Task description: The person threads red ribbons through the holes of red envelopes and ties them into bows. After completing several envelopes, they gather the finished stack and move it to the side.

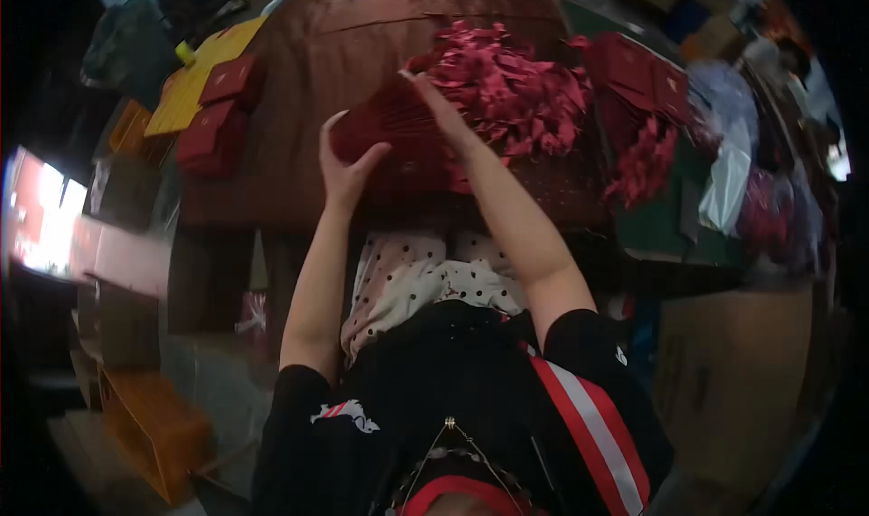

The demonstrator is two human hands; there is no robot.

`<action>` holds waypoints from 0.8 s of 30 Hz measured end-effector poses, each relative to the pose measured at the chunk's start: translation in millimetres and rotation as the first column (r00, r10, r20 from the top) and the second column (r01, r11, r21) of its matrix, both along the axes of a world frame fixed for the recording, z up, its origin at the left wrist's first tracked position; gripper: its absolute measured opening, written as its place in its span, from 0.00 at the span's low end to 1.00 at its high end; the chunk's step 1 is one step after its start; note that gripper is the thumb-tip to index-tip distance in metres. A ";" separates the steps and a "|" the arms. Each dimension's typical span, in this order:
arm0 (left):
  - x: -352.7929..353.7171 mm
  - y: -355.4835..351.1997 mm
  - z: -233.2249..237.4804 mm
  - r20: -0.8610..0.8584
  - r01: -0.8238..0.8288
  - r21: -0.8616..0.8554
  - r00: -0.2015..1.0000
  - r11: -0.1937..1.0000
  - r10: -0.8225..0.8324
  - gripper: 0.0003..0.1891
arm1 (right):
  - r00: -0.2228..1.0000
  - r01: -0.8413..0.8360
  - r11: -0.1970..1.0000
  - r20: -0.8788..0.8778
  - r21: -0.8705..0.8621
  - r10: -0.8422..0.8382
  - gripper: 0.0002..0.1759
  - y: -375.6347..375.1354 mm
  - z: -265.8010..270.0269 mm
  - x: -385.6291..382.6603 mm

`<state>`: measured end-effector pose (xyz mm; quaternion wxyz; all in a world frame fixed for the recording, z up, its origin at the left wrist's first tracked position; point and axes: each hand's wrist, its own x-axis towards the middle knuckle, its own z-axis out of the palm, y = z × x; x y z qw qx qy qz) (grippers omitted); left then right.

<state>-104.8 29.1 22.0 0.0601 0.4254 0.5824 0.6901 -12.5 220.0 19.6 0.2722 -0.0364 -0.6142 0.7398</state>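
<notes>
Between my two hands is a thick stack of dark red flat pieces [387,122], its layered edges fanned like pages. My left hand [346,174] grips the stack's near left side, thumb apart from the fingers. Along the right side, my right hand [442,113] presses with its fingers extended; some fingertips are hard to see. Just beyond the right hand lies a loose heap of crimson ribbon-like strips [516,90]. Another dark red piece [412,174] with a small mark lies below the stack. What exactly the flat pieces are I cannot make out.
A brown-red cloth [335,32] covers the table. Dark red stacks [213,136] sit at its left, beside a yellow board [213,63]. More red pieces [634,77] and clear plastic bags [724,109] lie at right. An orange crate [154,430] stands low on the left.
</notes>
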 end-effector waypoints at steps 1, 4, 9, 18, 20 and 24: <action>-7.1 -0.4 -7.4 0.035 -0.014 0.002 0.999 1.000 0.014 0.39 | 0.997 -0.082 0.973 -0.012 -0.217 0.081 0.41 -33.7 35.9 21.5; -1.1 -4.9 -4.1 0.107 0.140 0.096 0.983 0.985 -0.150 0.34 | 0.988 -0.150 0.948 -0.002 -0.282 0.156 0.47 -17.4 4.0 1.2; -13.7 -11.7 8.5 0.173 0.045 0.092 0.983 0.995 -0.060 0.28 | 0.991 -0.136 0.946 -0.061 -0.293 0.123 0.43 -38.4 32.4 35.3; -31.0 -43.1 53.8 0.257 -0.143 0.276 0.964 0.950 0.071 0.23 | 0.866 0.437 0.876 -0.167 -0.202 -0.471 0.11 -56.9 28.1 81.6; -26.8 -45.0 59.3 0.193 -0.165 0.257 0.974 0.952 0.117 0.24 | 0.940 0.297 0.954 -0.165 -0.032 -0.299 0.09 -79.4 1.3 97.2; -13.2 -45.5 66.4 0.104 -0.148 0.289 0.987 0.946 0.122 0.24 | 0.980 -0.113 0.973 0.182 0.201 0.076 0.16 -132.3 -16.8 112.7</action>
